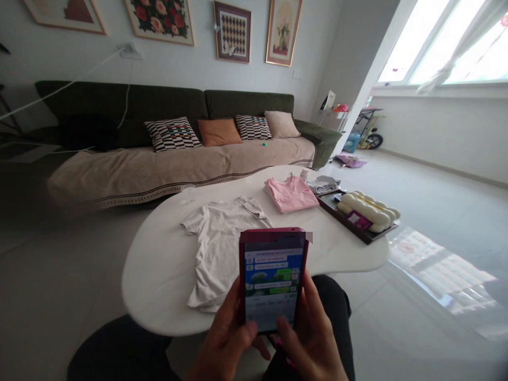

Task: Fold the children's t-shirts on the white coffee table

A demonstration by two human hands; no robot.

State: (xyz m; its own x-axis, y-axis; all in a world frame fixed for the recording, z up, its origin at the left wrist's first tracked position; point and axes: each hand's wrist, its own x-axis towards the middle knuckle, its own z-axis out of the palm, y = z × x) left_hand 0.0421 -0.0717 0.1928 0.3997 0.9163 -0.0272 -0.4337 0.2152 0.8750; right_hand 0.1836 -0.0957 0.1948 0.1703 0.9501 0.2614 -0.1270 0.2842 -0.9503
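Observation:
A smartphone (272, 288) in a red case is held upright in front of me, its lit screen showing a chat with green and white message bubbles. My left hand (228, 333) grips its lower left side, thumb by the bottom of the screen. Around the lower right side is my right hand (311, 330), with its thumb over the screen. Behind the phone a light grey T-shirt (220, 238) lies spread and wrinkled on the white table (154, 275); the phone hides part of it. Farther back sits a folded pink shirt (289, 193).
On the table's right stands a dark tray (345, 225) with a pale bumpy object (369, 209) on it. A crumpled silvery packet (323, 183) is behind the tray. Across the table is a green sofa (166, 100) with several cushions. My knees are close below the table edge.

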